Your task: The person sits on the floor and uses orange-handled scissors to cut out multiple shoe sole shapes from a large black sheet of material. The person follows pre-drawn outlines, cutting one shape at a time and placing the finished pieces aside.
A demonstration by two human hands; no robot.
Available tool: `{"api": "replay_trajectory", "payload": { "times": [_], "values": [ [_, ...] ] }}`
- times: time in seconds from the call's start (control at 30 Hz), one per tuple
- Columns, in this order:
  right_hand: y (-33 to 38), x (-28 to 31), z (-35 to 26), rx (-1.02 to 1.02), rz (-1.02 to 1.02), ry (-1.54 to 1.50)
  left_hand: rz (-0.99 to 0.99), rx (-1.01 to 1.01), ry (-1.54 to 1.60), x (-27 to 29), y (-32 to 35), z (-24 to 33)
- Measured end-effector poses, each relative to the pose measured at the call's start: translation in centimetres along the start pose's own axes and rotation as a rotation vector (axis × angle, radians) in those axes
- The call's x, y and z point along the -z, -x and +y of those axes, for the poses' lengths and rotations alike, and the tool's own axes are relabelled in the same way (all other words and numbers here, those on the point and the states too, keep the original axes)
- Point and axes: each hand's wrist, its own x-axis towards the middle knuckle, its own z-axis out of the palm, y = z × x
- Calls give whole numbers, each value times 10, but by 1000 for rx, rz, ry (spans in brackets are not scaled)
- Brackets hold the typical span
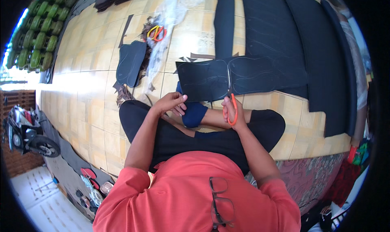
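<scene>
Scissors [230,92] across the black sheet [203,78]

Your right hand [239,116] is closed around the orange handles of the scissors, and the blades point to the far side, lying between two pale outlines drawn on the sheet. The sheet is spread crosswise just beyond your folded legs, partly above your blue sock [194,116]. Your left hand [170,104] has its thumb at the near left corner of the sheet, with the fingers curled; I cannot tell whether they pinch it. To the far left lie a cut piece [129,65], second scissors [157,34] with yellow and red-orange handles, and clear plastic [172,12]. Wide black material [272,29] covers the tiles [93,106] at far right. Your glasses [222,205] hang on your red shirt [183,183].
</scene>
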Motion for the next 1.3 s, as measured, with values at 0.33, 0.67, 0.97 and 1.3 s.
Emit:
{"api": "replay_trajectory", "payload": {
  "times": [0.33, 0.67, 0.97, 1.3],
  "values": [
    [-3, 8, -6, 55, 19, -286, 306, -237, 128, -84, -35, 13],
    [0, 13, 1, 122, 63, -345, 594, -372, 300, -100, -51, 44],
    [12, 22, -9, 366, 194, -321, 484, -365, 910, -40, 26, 87],
    [10, 20, -6, 252, 274, 76, 609, -432, 663, -37, 19, 2]
  ]
}}
